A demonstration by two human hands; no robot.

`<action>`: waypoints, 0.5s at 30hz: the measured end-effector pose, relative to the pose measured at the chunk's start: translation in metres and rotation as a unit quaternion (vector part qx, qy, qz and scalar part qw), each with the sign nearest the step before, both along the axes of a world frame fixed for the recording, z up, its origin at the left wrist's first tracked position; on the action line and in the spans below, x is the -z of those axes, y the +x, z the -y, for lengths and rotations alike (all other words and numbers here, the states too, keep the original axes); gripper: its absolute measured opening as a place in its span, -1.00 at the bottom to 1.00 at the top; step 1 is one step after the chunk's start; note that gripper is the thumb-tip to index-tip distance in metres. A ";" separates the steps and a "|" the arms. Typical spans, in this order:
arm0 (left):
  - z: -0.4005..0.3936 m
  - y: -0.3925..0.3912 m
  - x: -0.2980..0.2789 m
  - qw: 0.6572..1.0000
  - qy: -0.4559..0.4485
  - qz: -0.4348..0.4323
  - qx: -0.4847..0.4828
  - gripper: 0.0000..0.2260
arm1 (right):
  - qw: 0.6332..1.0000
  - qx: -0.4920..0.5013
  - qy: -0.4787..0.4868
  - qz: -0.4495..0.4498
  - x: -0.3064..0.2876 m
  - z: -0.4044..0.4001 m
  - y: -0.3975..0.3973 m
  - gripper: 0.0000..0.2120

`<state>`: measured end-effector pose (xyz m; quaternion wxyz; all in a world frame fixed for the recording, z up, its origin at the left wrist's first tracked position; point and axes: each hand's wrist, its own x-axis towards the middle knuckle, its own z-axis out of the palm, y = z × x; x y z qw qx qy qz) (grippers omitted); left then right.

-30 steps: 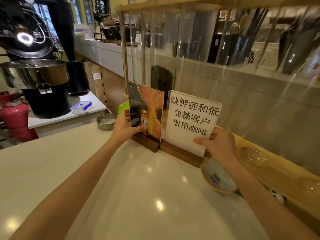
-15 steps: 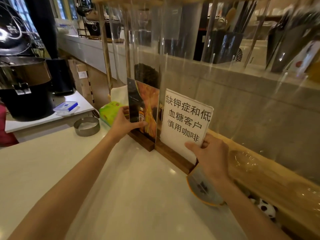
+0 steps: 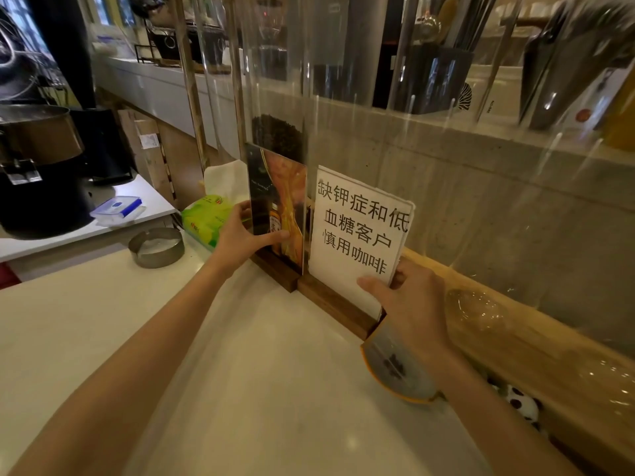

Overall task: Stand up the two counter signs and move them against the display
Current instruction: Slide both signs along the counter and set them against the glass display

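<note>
Two counter signs stand upright side by side on dark wooden bases, close against the clear display [image 3: 446, 187] with its wooden frame. The left sign [image 3: 281, 207] shows an orange and black picture with a bottle. My left hand [image 3: 240, 238] grips its left edge, thumb on the front. The right sign [image 3: 360, 228] is white paper with black Chinese characters. My right hand [image 3: 409, 300] holds its lower right corner, thumb on the front.
A green tissue pack [image 3: 206, 218] lies left of the signs. A round metal tin [image 3: 156, 247] sits on the white counter [image 3: 240, 389]. An orange-rimmed bowl [image 3: 395, 369] and a black-spotted white object [image 3: 522, 403] lie by the wooden ledge [image 3: 549, 355]. A dark roaster machine [image 3: 37, 173] stands far left.
Both signs have been pushed a little further back toward the display, with both hands keeping their grip. The view has shifted and drawn closer.
</note>
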<state>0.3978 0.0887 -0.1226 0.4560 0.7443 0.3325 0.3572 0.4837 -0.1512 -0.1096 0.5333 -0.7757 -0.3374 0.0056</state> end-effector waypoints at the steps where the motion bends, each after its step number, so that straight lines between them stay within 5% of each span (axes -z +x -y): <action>1: 0.002 -0.001 0.000 1.000 0.003 -0.003 0.003 -0.27 | 1.000 -0.010 -0.005 -0.002 -0.003 0.001 0.001 -0.66; 7: 0.021 -0.012 -0.012 1.000 0.018 -0.004 0.020 -0.26 | 0.995 -0.080 0.018 -0.058 -0.039 0.004 0.006 -0.69; 15: 0.040 -0.014 -0.029 0.999 0.032 -0.019 0.014 -0.38 | 0.989 -0.126 0.009 0.075 -0.106 -0.016 0.021 -0.68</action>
